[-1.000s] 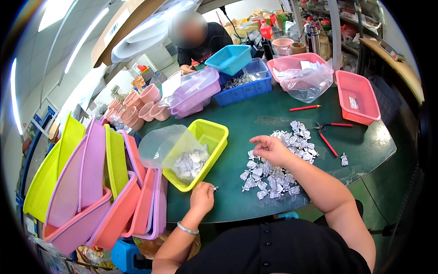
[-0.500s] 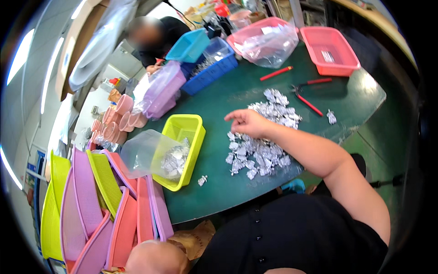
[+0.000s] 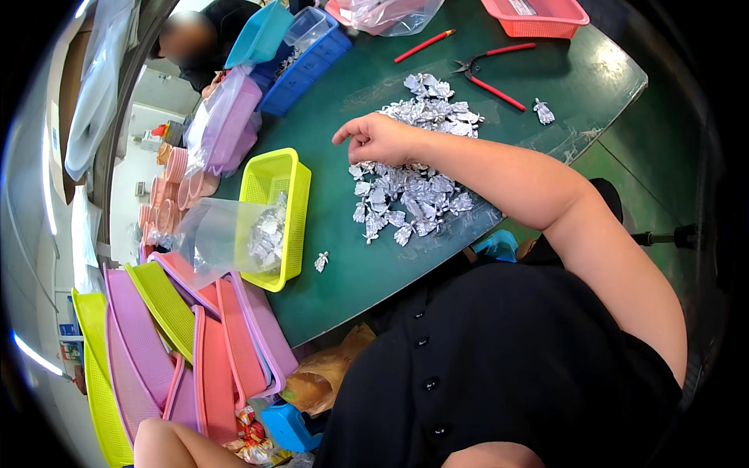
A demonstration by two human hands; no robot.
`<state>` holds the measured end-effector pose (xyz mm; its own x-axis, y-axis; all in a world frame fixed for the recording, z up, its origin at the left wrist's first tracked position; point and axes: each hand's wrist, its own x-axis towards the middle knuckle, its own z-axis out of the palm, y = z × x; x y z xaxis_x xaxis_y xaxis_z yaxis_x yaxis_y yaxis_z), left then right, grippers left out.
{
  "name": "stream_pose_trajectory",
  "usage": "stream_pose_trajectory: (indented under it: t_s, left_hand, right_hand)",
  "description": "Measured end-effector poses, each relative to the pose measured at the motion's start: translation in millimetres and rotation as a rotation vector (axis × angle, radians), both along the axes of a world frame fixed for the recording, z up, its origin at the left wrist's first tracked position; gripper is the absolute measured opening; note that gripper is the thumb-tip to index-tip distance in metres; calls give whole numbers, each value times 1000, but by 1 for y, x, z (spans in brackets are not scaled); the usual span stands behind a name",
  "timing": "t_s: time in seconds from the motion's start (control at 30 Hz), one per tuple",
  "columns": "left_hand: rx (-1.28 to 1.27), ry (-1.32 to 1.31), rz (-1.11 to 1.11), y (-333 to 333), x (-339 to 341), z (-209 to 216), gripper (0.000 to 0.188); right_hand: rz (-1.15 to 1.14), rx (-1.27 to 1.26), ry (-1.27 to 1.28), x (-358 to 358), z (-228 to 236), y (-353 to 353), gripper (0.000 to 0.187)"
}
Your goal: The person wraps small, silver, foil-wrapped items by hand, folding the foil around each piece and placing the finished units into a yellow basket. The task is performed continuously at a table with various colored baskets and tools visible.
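Observation:
My right hand (image 3: 381, 140) is over the left side of a heap of small silvery metal figure-shaped pieces (image 3: 421, 191) on the green table. Its index finger points left, while the other fingers bend downward. No held piece shows in it. Part of my bent left arm (image 3: 183, 446) appears at the lower left edge; the hand itself is out of sight. Left of the heap stands a yellow-green plastic basket (image 3: 299, 210), with a clear plastic bag (image 3: 214, 238) holding silvery pieces inside it. One loose piece (image 3: 321, 261) lies beside the basket.
Red-handled pliers (image 3: 499, 92), a red stick-like tool (image 3: 424, 47) and another silvery piece (image 3: 544, 111) lie beyond the heap. Blue (image 3: 308, 74) and pink (image 3: 538, 25) bins stand farther back. Stacked colored baskets (image 3: 214, 366) crowd the left. Another person (image 3: 207, 47) is across the table.
The whole view has shifted, so the table sits higher and farther left. My right hand stays over the heap, its fingers more bent than before. The pieces and basket look unmoved.

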<state>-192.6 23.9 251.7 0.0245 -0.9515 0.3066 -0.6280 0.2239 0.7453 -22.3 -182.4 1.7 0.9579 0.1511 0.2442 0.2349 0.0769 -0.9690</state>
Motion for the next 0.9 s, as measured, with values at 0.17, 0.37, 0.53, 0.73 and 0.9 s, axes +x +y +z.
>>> stream_pose_trajectory:
  t_s: [0.17, 0.37, 0.53, 0.73, 0.9]
  left_hand:
    - [28, 2, -38, -10, 6, -2, 7]
    - [49, -10, -39, -15, 4, 1, 8]
    - [56, -9, -58, -19, 8, 1, 8]
    - [65, -21, -48, -18, 3, 5, 9]
    - [62, -5, -111, -27, 19, 2, 9]
  right_hand:
    - [-48, -68, -15, 2, -5, -14, 39]
    - [-26, -78, -32, 3, -6, -10, 38]
    - [-78, -39, -32, 0, -5, -13, 39]
    - [-35, -27, -38, 7, -9, -7, 39]
    - [-105, -52, -29, 6, -15, -22, 39]
